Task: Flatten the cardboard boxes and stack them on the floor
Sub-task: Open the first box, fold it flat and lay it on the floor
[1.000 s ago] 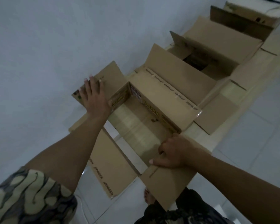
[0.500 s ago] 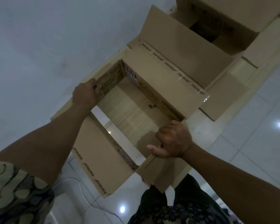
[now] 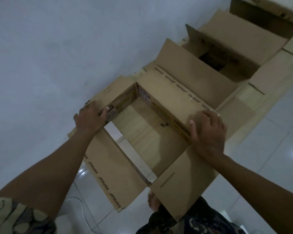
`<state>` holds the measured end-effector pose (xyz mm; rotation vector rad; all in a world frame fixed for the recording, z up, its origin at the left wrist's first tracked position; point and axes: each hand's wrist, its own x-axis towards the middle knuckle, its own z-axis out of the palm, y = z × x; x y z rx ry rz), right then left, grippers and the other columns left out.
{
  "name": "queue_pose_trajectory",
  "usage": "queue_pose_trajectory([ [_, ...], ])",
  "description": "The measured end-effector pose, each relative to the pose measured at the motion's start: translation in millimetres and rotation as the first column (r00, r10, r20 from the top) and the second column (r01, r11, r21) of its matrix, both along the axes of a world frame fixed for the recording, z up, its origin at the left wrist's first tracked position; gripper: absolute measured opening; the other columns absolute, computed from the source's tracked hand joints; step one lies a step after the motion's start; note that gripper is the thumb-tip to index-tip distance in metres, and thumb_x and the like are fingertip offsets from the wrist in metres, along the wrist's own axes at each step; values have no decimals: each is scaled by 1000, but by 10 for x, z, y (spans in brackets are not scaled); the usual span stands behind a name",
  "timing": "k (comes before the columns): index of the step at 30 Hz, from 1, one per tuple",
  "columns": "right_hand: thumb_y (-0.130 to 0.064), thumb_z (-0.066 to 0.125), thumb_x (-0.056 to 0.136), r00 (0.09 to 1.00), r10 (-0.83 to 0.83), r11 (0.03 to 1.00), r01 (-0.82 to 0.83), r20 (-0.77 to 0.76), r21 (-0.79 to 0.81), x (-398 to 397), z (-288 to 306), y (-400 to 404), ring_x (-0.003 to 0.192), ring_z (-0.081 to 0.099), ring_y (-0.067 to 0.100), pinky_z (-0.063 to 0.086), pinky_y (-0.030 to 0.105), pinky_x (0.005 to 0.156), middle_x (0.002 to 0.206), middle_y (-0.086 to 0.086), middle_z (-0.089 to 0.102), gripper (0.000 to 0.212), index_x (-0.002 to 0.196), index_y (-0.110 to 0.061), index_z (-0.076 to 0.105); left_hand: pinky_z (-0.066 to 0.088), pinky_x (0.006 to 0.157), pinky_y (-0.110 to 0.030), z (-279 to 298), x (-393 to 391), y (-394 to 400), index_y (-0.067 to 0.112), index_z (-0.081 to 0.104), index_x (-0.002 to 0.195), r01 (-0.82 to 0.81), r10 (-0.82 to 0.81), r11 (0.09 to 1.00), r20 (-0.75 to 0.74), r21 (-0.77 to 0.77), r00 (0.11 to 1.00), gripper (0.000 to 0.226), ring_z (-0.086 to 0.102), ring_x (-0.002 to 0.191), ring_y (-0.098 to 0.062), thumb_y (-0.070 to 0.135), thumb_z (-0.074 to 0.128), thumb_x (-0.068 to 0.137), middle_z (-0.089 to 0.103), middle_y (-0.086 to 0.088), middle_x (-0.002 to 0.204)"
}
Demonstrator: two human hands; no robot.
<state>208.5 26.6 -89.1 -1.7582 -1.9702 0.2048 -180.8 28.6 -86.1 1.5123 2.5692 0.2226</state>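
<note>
An open brown cardboard box [image 3: 169, 98] with printed inner walls stands in front of me, both ends open, so flat cardboard and white tile show through it. My left hand [image 3: 90, 118] grips the box's left wall at its near corner, thumb inside. My right hand [image 3: 206, 127] grips the right wall near its front corner, fingers over the top edge. The box's flaps spread outward on all sides, and one flap [image 3: 181, 184] hangs toward my legs.
Two more open boxes [image 3: 227, 53] line up beyond along a pale wall [image 3: 57, 48], over flat cardboard [image 3: 254, 102] on the floor. White glossy tiles [image 3: 269, 135] lie to the right. My bare foot [image 3: 153, 200] shows under the near flap. A white cable [image 3: 79, 205] lies at the lower left.
My right hand has moved from the near front edge up to the right wall. My left hand stays on the left wall. The view has tilted, showing more boxes beyond.
</note>
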Motion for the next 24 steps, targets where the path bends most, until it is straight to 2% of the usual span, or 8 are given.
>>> queue_pose_trajectory([
  [2,-39,52,98,999,-41,995,42,13,-86,5,30,107,133,40,32,33,49,105,145,13,44,48,138,-13,45,20,111,-62,12,5,-151,15,40,143,-117,116,991,-7,-62,993,82,37,137,-34,76,34,87,44,-16,146],
  [4,-42,50,97,996,-12,992,23,87,-125,-18,38,235,137,38,32,32,50,107,150,14,40,54,140,-11,42,11,112,-64,18,50,-311,15,27,152,-204,204,972,-15,-118,979,90,23,145,-33,78,30,87,30,-14,157],
  [9,-51,47,94,980,-9,971,55,197,-232,-141,124,547,135,36,34,32,52,107,147,14,42,62,140,-9,43,34,105,-58,3,156,-514,15,40,141,-289,302,949,95,-130,949,86,41,132,-39,76,39,80,46,-19,142],
  [12,-61,48,90,983,20,937,45,182,-346,-178,222,723,132,40,36,34,50,106,143,16,44,70,138,-10,46,38,104,-53,7,257,-565,16,28,150,-321,346,936,207,-145,915,97,39,134,-37,77,47,78,40,-18,148],
  [15,-67,59,80,1000,-8,835,-1,-14,-550,-161,313,907,117,58,32,49,48,99,130,11,60,70,126,-15,59,41,99,-52,66,408,-629,14,48,137,-339,359,927,121,-162,925,90,47,125,-37,80,48,75,51,-18,135],
  [17,-61,64,81,976,25,775,-157,-217,-613,-149,387,948,98,67,27,58,48,84,112,5,70,50,110,-20,69,37,96,-50,134,520,-669,17,61,124,-352,364,921,43,-167,931,81,51,119,-34,80,48,75,59,-13,125],
  [21,-41,62,93,883,190,752,-412,-429,-515,-299,541,871,88,70,24,61,48,73,99,1,72,25,100,-18,69,36,88,-41,297,682,-709,21,70,96,-283,286,942,-12,-181,958,69,60,98,-28,82,51,70,67,-7,104],
  [24,-36,56,98,818,263,730,-515,-511,-450,-498,672,770,94,68,21,58,38,76,103,0,72,24,109,-19,69,50,72,-33,432,797,-730,16,71,75,-267,291,945,112,-191,950,80,63,78,-22,92,52,56,66,-5,83],
])
